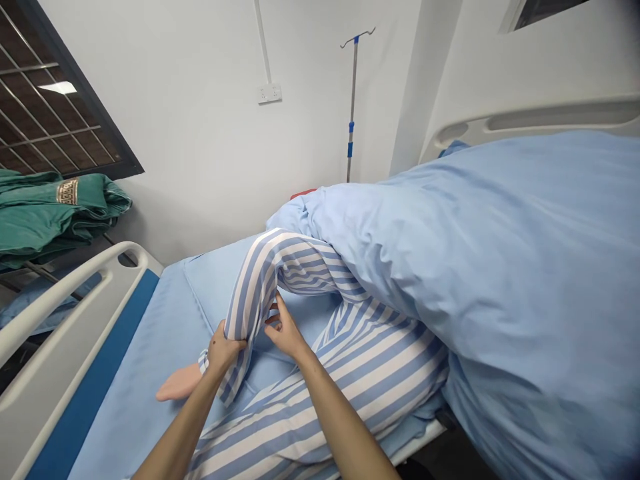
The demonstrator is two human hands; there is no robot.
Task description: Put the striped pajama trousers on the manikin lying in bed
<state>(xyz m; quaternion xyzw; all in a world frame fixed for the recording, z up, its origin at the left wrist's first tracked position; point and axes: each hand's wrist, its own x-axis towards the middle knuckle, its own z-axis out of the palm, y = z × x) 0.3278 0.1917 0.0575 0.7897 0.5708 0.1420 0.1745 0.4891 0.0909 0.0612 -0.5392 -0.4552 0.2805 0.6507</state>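
While the left hand grips the shin of the bent leg in blue-and-white striped trousers, the right hand sits half open just behind the calf, though whether its fingertips touch the cloth cannot be told. The knee stands raised above the blue sheet, the bare foot points toward the end board, and a puffy blue quilt covers the upper thigh.
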